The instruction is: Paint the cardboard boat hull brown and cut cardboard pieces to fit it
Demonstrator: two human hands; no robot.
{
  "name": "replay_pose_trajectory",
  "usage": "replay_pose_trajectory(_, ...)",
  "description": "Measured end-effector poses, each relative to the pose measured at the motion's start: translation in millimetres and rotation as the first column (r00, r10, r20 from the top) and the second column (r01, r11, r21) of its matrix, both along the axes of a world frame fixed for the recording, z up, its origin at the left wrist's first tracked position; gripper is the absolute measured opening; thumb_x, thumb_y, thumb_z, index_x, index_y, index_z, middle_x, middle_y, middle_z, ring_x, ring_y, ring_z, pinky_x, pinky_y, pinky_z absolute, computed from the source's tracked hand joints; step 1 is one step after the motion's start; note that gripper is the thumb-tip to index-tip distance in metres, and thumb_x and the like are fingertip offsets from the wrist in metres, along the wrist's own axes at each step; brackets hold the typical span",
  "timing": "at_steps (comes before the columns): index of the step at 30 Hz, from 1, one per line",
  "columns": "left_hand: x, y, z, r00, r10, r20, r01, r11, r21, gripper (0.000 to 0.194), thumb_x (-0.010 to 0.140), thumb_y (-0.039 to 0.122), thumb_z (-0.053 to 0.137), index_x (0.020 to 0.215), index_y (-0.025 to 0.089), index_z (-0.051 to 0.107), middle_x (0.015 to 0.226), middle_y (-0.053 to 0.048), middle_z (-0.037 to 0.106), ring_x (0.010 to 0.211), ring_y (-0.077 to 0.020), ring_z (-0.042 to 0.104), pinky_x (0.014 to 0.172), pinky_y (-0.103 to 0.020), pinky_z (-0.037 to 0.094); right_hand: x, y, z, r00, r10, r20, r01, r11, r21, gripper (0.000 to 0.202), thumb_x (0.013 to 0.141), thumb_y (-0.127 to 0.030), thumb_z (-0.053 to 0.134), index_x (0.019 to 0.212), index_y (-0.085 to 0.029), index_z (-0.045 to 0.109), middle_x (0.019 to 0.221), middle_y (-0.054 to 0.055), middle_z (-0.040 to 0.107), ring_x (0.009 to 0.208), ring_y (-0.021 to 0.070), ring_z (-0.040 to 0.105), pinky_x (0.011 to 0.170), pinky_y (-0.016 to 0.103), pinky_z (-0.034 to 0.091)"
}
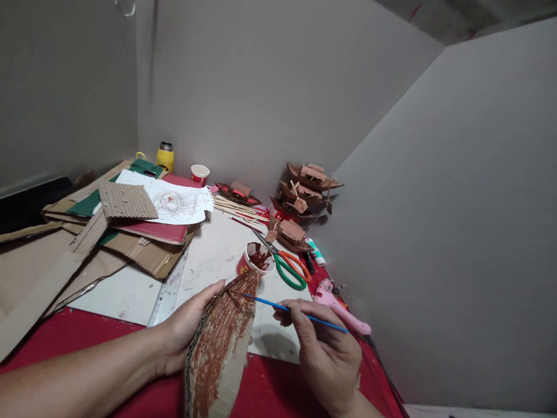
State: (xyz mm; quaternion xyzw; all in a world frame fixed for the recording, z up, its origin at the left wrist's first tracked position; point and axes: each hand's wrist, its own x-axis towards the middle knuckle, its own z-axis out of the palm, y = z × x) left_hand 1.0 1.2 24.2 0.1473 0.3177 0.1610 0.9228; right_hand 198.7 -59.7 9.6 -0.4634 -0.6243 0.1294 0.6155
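Note:
My left hand (185, 328) grips a curved, boat-shaped cardboard piece (221, 342) from its left side. Brown paint streaks cover much of that piece, while its lower right part shows bare cardboard. In my right hand (324, 348) is a thin blue paintbrush (300, 312), pinched between thumb and fingers, its tip against the painted surface near the pointed upper end. Just beyond that end stands a paper cup (243, 261) with brown paint inside. Scissors (289, 270) with green and orange handles lie to the right of the cup.
Small brown model boats (313, 177) stand by the wall, with wooden sticks (243, 212) nearby. A pink glue gun (342, 307) lies at right. Cardboard and papers (183, 200) pile up at left, before a yellow bottle (165, 157) and another cup (200, 173).

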Motion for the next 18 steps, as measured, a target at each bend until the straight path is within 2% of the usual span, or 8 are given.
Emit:
replay_pose_trajectory(3,0.5,-0.1,0.7,0.999,0.021,-0.024,-0.021,1.000,-0.016,0.056,0.093,0.053,0.040,0.098,0.008,0.072,0.068,-0.012,0.076,0.053,-0.0222,0.069,0.061,-0.031,0.053,1.3,0.0,0.1,0.999,-0.034,0.016,0.034,0.999,-0.004,0.014,0.089,-0.012,0.063,0.098,-0.022,0.069,0.081,0.003,0.072,0.066,0.0171,0.071,0.060,0.028,0.060)
replay_pose_trajectory(5,0.7,0.2,1.8,0.999,0.035,-0.030,-0.036,0.999,-0.021,0.054,0.094,0.051,0.040,0.099,0.008,0.072,0.069,-0.011,0.077,0.052,-0.0221,0.069,0.061,-0.031,0.053,1.2,-1.0,1.3,1.000,-0.004,-0.002,0.004,1.000,-0.021,0.015,0.090,-0.012,0.062,0.099,-0.022,0.069,0.080,0.002,0.072,0.067,0.0161,0.071,0.060,0.026,0.060)
replay_pose_trajectory(7,0.9,0.5,3.2,0.999,0.035,-0.041,-0.036,0.999,-0.020,0.054,0.095,0.051,0.039,0.097,0.009,0.073,0.067,-0.011,0.076,0.051,-0.0221,0.068,0.059,-0.031,0.053,-0.1,-3.5,3.4,0.995,0.084,-0.051,-0.087,0.994,-0.065,0.015,0.092,-0.013,0.060,0.098,-0.023,0.069,0.081,0.002,0.072,0.066,0.0154,0.071,0.059,0.024,0.060)
replay_pose_trajectory(10,1.4,0.6,4.6,0.997,0.001,-0.075,-0.002,1.000,-0.010,0.060,0.095,0.053,0.036,0.089,0.007,0.073,0.057,-0.012,0.073,0.046,-0.0217,0.066,0.053,-0.030,0.051,-2.6,-8.2,6.1,0.964,0.243,-0.108,-0.258,0.953,-0.158,0.014,0.093,-0.015,0.058,0.098,-0.024,0.069,0.080,0.003,0.073,0.065,0.0154,0.071,0.059,0.025,0.061)
replay_pose_trajectory(12,1.6,0.3,4.1,0.997,-0.003,-0.079,0.003,1.000,-0.002,0.061,0.095,0.053,0.035,0.086,0.007,0.073,0.054,-0.012,0.072,0.045,-0.0211,0.066,0.052,-0.029,0.051,-3.2,-9.6,6.4,0.948,0.299,-0.109,-0.315,0.931,-0.183,0.014,0.093,-0.015,0.059,0.099,-0.023,0.069,0.080,0.004,0.073,0.065,0.0158,0.071,0.059,0.025,0.061)
replay_pose_trajectory(14,1.6,-0.2,2.6,0.998,0.013,-0.066,-0.013,1.000,0.002,0.057,0.095,0.051,0.037,0.086,0.009,0.073,0.056,-0.011,0.073,0.045,-0.0208,0.066,0.054,-0.029,0.052,-2.3,-8.8,5.5,0.953,0.288,-0.089,-0.299,0.940,-0.164,0.015,0.093,-0.015,0.059,0.100,-0.023,0.068,0.081,0.004,0.074,0.066,0.0159,0.071,0.059,0.026,0.061)
replay_pose_trajectory(18,0.4,-0.7,-3.0,0.999,0.022,-0.040,-0.022,1.000,0.002,0.051,0.094,0.048,0.042,0.085,0.009,0.074,0.062,-0.011,0.076,0.050,-0.0206,0.069,0.056,-0.028,0.052,3.0,-2.8,3.4,0.994,0.103,-0.039,-0.106,0.992,-0.074,0.016,0.092,-0.012,0.060,0.099,-0.023,0.069,0.080,0.003,0.073,0.065,0.0151,0.070,0.058,0.025,0.059)
